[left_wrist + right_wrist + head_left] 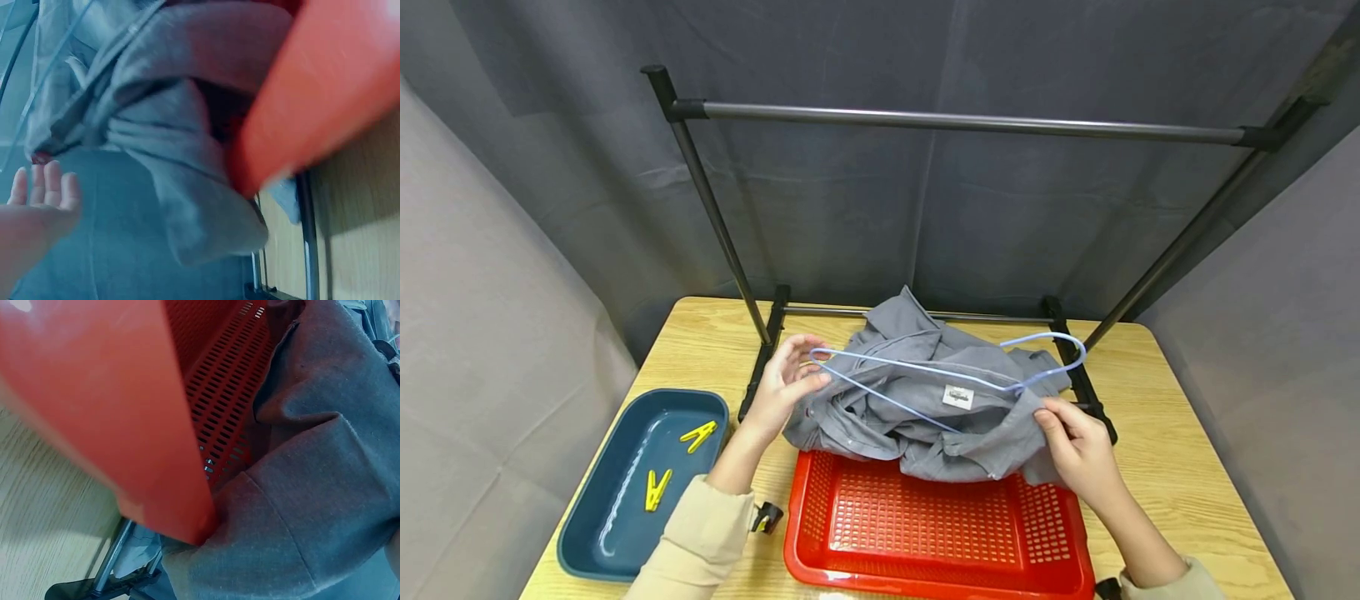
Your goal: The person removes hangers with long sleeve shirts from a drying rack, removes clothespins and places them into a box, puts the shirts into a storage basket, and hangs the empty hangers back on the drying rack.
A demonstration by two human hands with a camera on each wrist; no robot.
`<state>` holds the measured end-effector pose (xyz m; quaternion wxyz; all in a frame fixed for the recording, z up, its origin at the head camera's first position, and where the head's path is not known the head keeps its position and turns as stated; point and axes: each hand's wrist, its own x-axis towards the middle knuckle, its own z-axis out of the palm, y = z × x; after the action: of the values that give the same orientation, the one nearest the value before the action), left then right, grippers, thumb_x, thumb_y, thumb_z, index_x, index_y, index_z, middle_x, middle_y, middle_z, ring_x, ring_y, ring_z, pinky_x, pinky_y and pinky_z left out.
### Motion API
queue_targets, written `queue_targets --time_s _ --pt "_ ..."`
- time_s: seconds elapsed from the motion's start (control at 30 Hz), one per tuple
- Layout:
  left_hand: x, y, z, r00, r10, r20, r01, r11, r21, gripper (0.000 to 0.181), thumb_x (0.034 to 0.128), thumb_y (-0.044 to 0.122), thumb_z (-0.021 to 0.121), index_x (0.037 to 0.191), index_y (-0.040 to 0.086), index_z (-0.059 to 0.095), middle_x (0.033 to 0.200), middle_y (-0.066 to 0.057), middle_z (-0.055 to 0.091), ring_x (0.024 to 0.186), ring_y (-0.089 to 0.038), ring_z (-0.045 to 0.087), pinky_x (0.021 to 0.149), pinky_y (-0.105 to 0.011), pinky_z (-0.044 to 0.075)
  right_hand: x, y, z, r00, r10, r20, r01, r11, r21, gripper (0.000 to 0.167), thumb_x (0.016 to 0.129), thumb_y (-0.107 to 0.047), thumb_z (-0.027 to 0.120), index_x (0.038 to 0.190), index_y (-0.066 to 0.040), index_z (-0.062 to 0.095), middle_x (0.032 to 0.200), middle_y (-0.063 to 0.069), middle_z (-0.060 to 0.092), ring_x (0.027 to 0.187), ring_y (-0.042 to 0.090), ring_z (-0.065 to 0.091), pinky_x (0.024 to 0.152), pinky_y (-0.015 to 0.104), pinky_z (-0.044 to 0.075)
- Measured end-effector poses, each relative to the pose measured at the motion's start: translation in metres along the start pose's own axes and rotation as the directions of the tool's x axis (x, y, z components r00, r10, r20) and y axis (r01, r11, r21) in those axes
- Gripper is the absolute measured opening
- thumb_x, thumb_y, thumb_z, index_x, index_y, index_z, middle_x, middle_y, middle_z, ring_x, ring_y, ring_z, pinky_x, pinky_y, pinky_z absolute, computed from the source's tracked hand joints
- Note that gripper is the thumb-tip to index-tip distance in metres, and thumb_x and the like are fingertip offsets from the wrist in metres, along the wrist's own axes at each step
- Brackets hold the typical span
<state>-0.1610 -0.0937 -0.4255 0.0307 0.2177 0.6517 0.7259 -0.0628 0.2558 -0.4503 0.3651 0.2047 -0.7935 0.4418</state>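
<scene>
A grey shirt (917, 358) with a white label at its neck lies bunched over the far part of a red basket (940, 575). Partly inside the neck opening is a light blue hanger (917, 365); its hook points right and its lower right part is hidden by cloth. My left hand (778, 392) is at the hanger's left end, thumb and fingers spread around it. In the left wrist view, the fingers (53, 184) look loosely bent beside the cloth. With thumb and fingers, my right hand (1078, 454) pinches the shirt near the collar, below the hook.
A metal clothes rack (970, 122) stands behind the shirt, its feet on the wooden table (1165, 467). At left, a blue-green tub (625, 467) holds a yellow clothespin (657, 490) and another yellow clothespin (699, 436). Grey curtains surround the table.
</scene>
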Motion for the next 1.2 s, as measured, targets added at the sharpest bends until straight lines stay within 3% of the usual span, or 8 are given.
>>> queue_targets --time_s 0.13,0.23,0.47,0.6,0.9,1.2 --pt "0.000 0.006 0.008 0.999 0.032 -0.007 -0.032 0.983 -0.182 0.025 0.0862 -0.003 0.045 0.111 -0.003 0.044 0.103 -0.002 0.057 0.097 -0.013 0.056 0.085 -0.024 0.043 0.000 0.000 0.000 1.000 -0.006 0.000 0.006 1.000 0.005 0.029 0.090 -0.019 0.056 0.084 0.009 0.063 0.090 -0.016 0.061 0.072 -0.008 0.052 0.063 0.011 0.041" --pt "-0.001 0.008 0.016 1.000 0.024 -0.016 -0.027 0.966 -0.259 0.015 0.0928 0.003 0.041 0.107 0.002 0.047 0.100 -0.001 0.058 0.095 -0.015 0.056 0.086 -0.026 0.044 0.000 0.001 0.001 1.000 -0.008 -0.004 0.008 1.000 0.003 0.029 0.090 -0.019 0.056 0.084 0.009 0.063 0.090 -0.016 0.061 0.071 -0.008 0.051 0.062 0.011 0.040" --pt "-0.001 0.009 0.027 0.997 -0.019 -0.070 -0.005 0.943 -0.332 0.011 0.0968 0.011 0.041 0.093 0.010 0.052 0.087 -0.002 0.062 0.086 -0.014 0.059 0.084 -0.031 0.047 -0.001 0.003 0.002 1.000 -0.004 -0.011 0.004 1.000 -0.005 0.022 0.088 -0.013 0.058 0.084 0.009 0.064 0.088 -0.012 0.063 0.073 -0.008 0.052 0.062 0.011 0.040" --pt "0.000 0.010 0.030 0.996 -0.048 -0.074 0.016 0.924 -0.383 0.011 0.0970 0.012 0.041 0.093 0.012 0.051 0.083 -0.001 0.059 0.082 -0.015 0.060 0.084 -0.030 0.047 -0.002 0.004 0.002 1.000 -0.002 -0.008 0.002 1.000 -0.009 0.021 0.087 -0.012 0.059 0.085 0.008 0.064 0.088 -0.011 0.063 0.074 -0.007 0.053 0.062 0.011 0.040" --pt "0.002 0.010 0.030 0.995 -0.071 -0.077 0.027 0.882 -0.471 0.014 0.0973 0.009 0.037 0.092 0.012 0.049 0.080 -0.003 0.054 0.081 -0.014 0.057 0.087 -0.034 0.047 -0.001 0.002 0.002 1.000 -0.019 0.010 0.019 1.000 0.002 0.013 0.086 -0.006 0.059 0.085 0.006 0.064 0.083 -0.003 0.065 0.070 -0.004 0.052 0.059 0.013 0.040" --pt "0.006 0.016 0.018 0.990 -0.063 -0.125 -0.017 0.835 -0.551 0.021 0.0975 0.004 0.033 0.088 0.012 0.050 0.078 -0.003 0.055 0.077 -0.014 0.056 0.085 -0.036 0.048 -0.002 -0.003 -0.005 0.996 0.039 0.079 -0.035 0.998 -0.052 0.009 0.084 -0.005 0.062 0.090 0.002 0.064 0.089 -0.012 0.060 0.068 -0.004 0.051 0.055 0.015 0.041"
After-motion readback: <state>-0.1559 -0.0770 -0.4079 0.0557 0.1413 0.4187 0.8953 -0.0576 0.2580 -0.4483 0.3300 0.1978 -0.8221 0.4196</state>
